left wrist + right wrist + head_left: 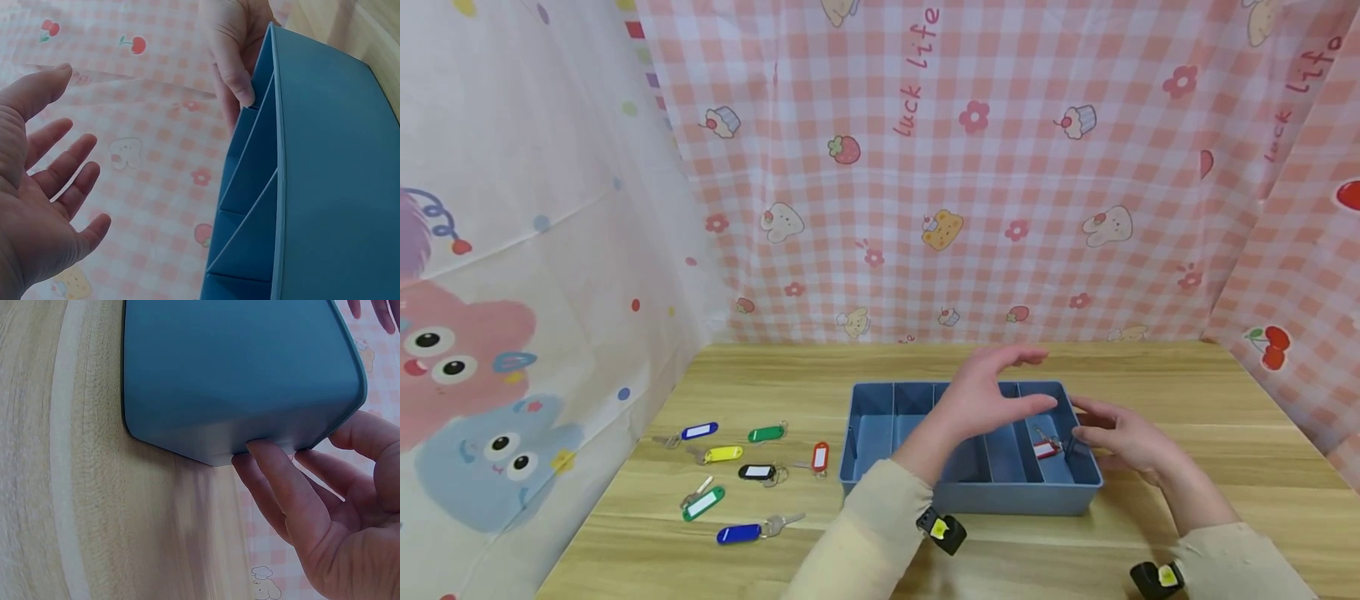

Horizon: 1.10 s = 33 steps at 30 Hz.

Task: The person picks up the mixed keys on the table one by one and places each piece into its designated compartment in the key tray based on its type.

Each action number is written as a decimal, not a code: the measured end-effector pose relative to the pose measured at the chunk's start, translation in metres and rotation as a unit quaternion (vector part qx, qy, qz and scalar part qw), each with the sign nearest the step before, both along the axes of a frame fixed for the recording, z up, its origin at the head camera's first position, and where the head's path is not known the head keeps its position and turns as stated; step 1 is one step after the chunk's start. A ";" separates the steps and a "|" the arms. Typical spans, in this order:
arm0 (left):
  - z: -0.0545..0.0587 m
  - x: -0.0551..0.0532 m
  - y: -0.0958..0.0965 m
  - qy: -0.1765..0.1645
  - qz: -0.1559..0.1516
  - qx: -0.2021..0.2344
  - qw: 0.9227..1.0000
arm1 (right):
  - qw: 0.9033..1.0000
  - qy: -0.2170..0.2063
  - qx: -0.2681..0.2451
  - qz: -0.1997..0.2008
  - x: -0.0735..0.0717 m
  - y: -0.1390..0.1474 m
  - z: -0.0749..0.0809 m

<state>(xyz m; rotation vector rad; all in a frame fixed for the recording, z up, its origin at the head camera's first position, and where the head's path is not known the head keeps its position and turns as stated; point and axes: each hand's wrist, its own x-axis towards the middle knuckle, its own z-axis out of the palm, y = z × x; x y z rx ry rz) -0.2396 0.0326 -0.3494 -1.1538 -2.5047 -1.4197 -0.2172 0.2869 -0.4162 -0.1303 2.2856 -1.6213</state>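
Note:
A blue divided storage box (pixel 1015 497) stands on the wooden table. My right hand (pixel 1138 442) holds its right end wall, with the thumb over the rim and the fingers along the outside, as the right wrist view (pixel 350 512) also shows. Above the box hovers my left hand (pixel 992 396), fingers spread and holding nothing; in the left wrist view the same hand (pixel 50 181) is apart from the box. A key with a red tag (pixel 1046 449) lies in the rightmost compartment. My left hand and forearm hide part of the middle compartments.
Left of the box lie several tagged keys: blue tags (pixel 700 431) (pixel 739 534), green tags (pixel 766 433) (pixel 703 504), a yellow tag (pixel 723 454), a black tag (pixel 757 472) and a red tag (pixel 820 457). A checked cloth (pixel 880 200) hangs behind the table.

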 end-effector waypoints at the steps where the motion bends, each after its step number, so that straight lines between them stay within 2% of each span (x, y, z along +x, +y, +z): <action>1: 0.001 0.001 -0.001 0.006 0.000 -0.003 1.000 | 1.000 0.000 -0.001 0.001 0.000 0.000 0.000; 9: 0.005 0.009 -0.013 0.051 -0.007 -0.007 0.999 | 1.000 0.002 0.003 0.003 0.000 0.000 0.000; 15: 0.003 0.015 -0.027 0.048 -0.012 0.011 0.999 | 1.000 0.003 0.006 -0.003 0.000 -0.002 0.001; 25: 0.003 0.020 -0.051 0.035 0.009 0.040 0.999 | 1.000 0.009 0.018 -0.002 0.001 -0.001 0.001; 29: 0.003 0.019 -0.063 0.045 0.016 0.054 0.997 | 1.000 0.010 0.021 -0.002 0.001 -0.001 0.001; 33: 0.004 0.017 -0.077 0.073 0.022 0.065 0.995 | 1.000 0.010 0.020 -0.002 0.001 -0.001 0.001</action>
